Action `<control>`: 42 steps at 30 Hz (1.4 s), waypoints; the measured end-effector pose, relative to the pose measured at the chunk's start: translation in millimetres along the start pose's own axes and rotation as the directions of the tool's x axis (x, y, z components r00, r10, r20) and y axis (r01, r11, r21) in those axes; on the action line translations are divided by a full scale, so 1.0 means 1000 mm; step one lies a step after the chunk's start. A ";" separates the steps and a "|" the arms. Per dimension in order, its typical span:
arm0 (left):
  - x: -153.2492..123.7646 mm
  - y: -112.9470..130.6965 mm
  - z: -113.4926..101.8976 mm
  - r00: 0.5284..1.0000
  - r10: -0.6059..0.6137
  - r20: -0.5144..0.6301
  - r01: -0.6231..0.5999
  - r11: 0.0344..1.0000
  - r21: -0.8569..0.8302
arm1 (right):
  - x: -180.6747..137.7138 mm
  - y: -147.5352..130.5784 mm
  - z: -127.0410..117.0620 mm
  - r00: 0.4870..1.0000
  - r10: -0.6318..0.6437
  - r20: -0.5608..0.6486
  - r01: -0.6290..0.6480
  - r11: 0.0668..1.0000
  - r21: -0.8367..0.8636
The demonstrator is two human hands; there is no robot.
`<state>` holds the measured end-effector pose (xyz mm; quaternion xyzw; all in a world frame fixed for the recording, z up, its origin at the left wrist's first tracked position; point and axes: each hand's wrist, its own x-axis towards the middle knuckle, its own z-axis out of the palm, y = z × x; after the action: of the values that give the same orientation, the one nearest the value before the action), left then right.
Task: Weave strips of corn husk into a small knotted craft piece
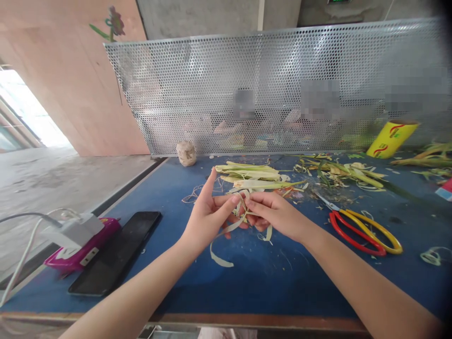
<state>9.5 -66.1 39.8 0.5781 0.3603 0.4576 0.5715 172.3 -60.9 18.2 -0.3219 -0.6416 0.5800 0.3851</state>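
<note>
Pale strips of plant leaf (pixel 221 260) hang between my two hands over the blue table. My left hand (pixel 209 213) pinches the strips between thumb and fingers, its index finger pointing up and away. Close beside it, my right hand (pixel 273 210) grips the crossing strips with its thumb and fingertips. Just beyond the hands lies a bundle of green and cream leaf stalks (pixel 252 173). Scissors with one red and one yellow handle (pixel 367 230) rest to the right of my right hand, blades slightly apart.
A black phone (pixel 116 254) and a magenta power strip (pixel 84 247) with a white charger lie left. A ball of twine (pixel 186 153) stands at the back. Leaf scraps (pixel 346 172) and a yellow roll (pixel 391 139) are back right. A perforated metal screen (pixel 212 94) bounds the table.
</note>
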 end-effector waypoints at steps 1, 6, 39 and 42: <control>0.000 0.000 0.001 0.999 0.006 -0.039 -0.005 1.000 0.008 | 0.000 0.001 0.001 1.000 -0.001 0.009 0.001 0.999 -0.035; 0.002 -0.004 0.000 0.987 0.068 -0.145 -0.063 0.997 0.039 | 0.001 0.002 0.003 1.000 0.016 0.005 -0.015 0.989 -0.145; 0.004 -0.011 -0.001 1.000 0.007 0.012 -0.007 0.999 -0.039 | 0.003 0.003 -0.001 0.998 0.006 -0.058 -0.013 0.993 -0.121; 0.005 -0.012 -0.002 0.999 -0.012 0.029 0.014 0.997 -0.076 | 0.004 0.003 -0.002 0.998 0.005 -0.061 -0.014 0.990 -0.143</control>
<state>10.1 -59.7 28.6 0.5602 0.3382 0.4588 0.6011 172.3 -56.4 15.3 -0.3692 -0.6683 0.5242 0.3772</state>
